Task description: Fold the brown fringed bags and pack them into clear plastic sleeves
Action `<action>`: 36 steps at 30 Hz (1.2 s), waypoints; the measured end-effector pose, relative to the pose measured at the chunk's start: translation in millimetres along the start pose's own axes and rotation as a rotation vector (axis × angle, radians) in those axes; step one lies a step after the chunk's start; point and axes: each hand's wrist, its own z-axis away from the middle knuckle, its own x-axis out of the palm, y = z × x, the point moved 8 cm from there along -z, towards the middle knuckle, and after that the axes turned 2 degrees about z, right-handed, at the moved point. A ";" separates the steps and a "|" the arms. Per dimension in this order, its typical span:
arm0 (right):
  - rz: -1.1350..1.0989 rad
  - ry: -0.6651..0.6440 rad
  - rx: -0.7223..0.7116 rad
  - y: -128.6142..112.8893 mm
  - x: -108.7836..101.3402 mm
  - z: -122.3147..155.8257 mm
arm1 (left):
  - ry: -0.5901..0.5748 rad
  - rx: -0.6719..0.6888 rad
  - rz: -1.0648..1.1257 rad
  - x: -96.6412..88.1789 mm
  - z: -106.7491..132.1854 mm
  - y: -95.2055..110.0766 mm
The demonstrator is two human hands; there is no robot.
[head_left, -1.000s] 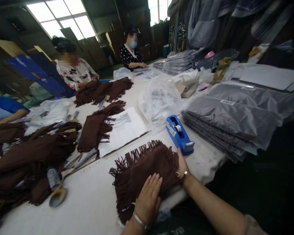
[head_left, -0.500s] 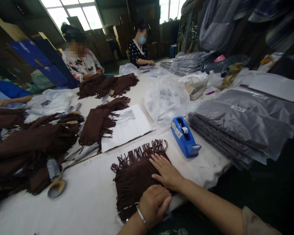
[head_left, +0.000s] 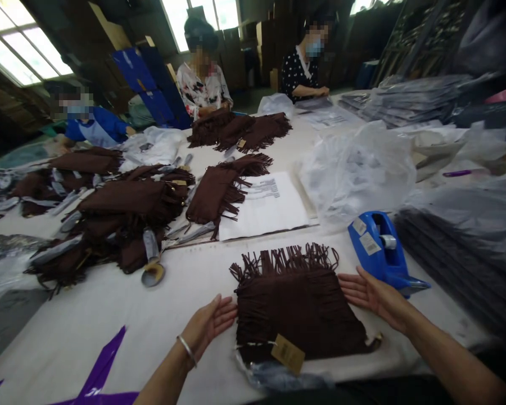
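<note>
A folded brown fringed garment point(head_left: 297, 304) lies flat on the white table point(head_left: 122, 315) in front of me, fringe pointing away, with a tan paper tag point(head_left: 287, 354) at its near edge. My left hand point(head_left: 208, 323) rests open against the garment's left edge, a metal bangle on the wrist. My right hand point(head_left: 373, 295) lies open against its right edge, fingers stretched out. Neither hand holds anything. A clear plastic bag point(head_left: 278, 377) shows beneath the garment's near side.
A blue tape dispenser point(head_left: 382, 253) stands just right of my right hand. Brown fringed garments point(head_left: 126, 208) are heaped at left and beyond, with printed white bags point(head_left: 263, 205), a crumpled plastic bag point(head_left: 356, 171), and grey packed bags point(head_left: 468, 236) at right. Three people sit opposite. Purple plastic point(head_left: 101, 374) lies near left.
Both hands have come off the top of the garment and moved out to its left and right edges. The garment now lies squared up and flatter. My view has swung to the left.
</note>
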 end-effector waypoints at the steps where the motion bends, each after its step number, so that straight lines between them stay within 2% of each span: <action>1: 0.005 -0.076 0.055 -2.9 10.4 -7.0 | -0.073 -0.043 0.022 9.8 -7.7 -0.3; 5: 0.055 -0.359 0.207 -21.5 61.7 -29.3 | -0.380 -0.188 0.034 56.9 -38.6 10.6; 8: 0.061 -0.496 0.262 -33.6 92.0 -45.8 | -0.546 -0.243 0.097 83.5 -60.9 24.2; 11: 0.101 -0.577 0.307 -37.5 110.1 -63.6 | -0.627 -0.280 0.141 103.6 -83.2 30.5; 14: 0.267 -0.624 0.277 -39.8 123.3 -78.6 | -0.654 -0.319 0.091 122.5 -99.7 29.8; 17: 0.372 -0.626 0.180 -49.9 138.1 -80.9 | -0.664 -0.211 -0.014 141.2 -101.1 40.9; 19: 0.430 -0.625 0.100 -57.6 147.4 -69.2 | -0.678 -0.031 -0.139 151.4 -88.0 55.8; 22: 0.764 -0.606 -0.208 -64.4 154.2 -31.2 | -0.683 0.347 -0.542 159.7 -47.4 70.0; 24: 1.006 -0.559 -0.426 -55.1 151.2 4.2 | -0.706 0.566 -0.862 163.8 -12.3 60.2; 25: 1.067 -0.541 -0.491 -45.8 146.9 21.8 | -0.724 0.640 -0.986 165.1 4.7 49.9; 28: 1.021 -0.540 -0.573 -18.6 129.1 62.7 | -0.792 0.723 -1.114 167.2 50.1 18.3; 30: 0.834 -0.438 -0.617 -24.7 112.1 70.4 | -0.848 0.662 -1.018 166.4 73.4 9.7; 31: 0.722 -0.333 -0.642 -36.8 101.5 67.1 | -0.851 0.620 -0.933 164.0 80.8 12.5; 32: 0.628 -0.210 -0.660 -51.7 90.7 59.8 | -0.801 0.592 -0.841 158.5 82.7 21.1; 33: 0.568 -0.090 -0.661 -67.1 82.0 49.0 | -0.688 0.589 -0.755 148.5 78.5 34.9; 34: 0.563 0.003 -0.626 -80.1 77.4 34.5 | -0.527 0.609 -0.679 133.8 69.7 51.7; 36: 0.708 0.051 -0.436 -92.4 83.4 -3.5 | -0.183 0.675 -0.586 97.4 46.0 81.3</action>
